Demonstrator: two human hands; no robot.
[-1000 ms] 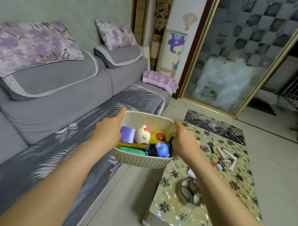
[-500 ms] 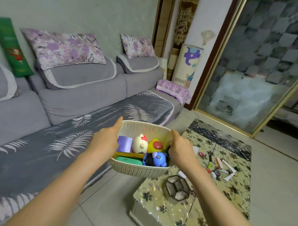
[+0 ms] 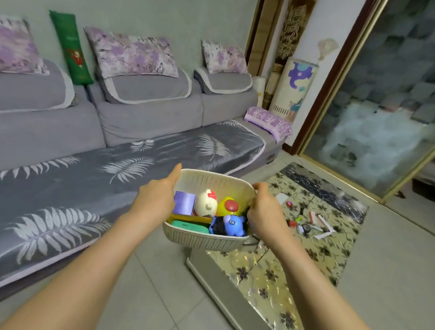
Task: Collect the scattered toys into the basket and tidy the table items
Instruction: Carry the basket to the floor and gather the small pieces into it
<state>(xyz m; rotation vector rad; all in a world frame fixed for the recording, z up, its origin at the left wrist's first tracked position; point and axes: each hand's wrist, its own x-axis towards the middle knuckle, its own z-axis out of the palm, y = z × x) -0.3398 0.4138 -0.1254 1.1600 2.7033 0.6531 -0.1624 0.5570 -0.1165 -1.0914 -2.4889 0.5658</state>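
I hold a cream plastic basket [image 3: 204, 239] in the air between the sofa and the low table. My left hand [image 3: 156, 199] grips its left rim, thumb up along the edge. My right hand [image 3: 265, 212] grips the right rim. Inside lie a purple box [image 3: 184, 202], a white round toy [image 3: 205, 203], a yellow ball with a red spot [image 3: 228, 206], a blue toy [image 3: 231, 224] and a green case [image 3: 191, 227]. Small pens and bits [image 3: 310, 223] lie scattered on the floral-topped table [image 3: 332, 250].
A long grey sofa [image 3: 88, 165] with leaf-print seat covers and purple cushions fills the left. A tall cylinder unit [image 3: 292, 87] stands by the wall at the sofa's far end. A mirrored sliding door [image 3: 386, 109] runs along the right. Grey tiled floor [image 3: 145, 298] lies below.
The view has swung left and pulled back, showing more sofa. The basket stays in both hands and now hangs over the table's near-left corner.
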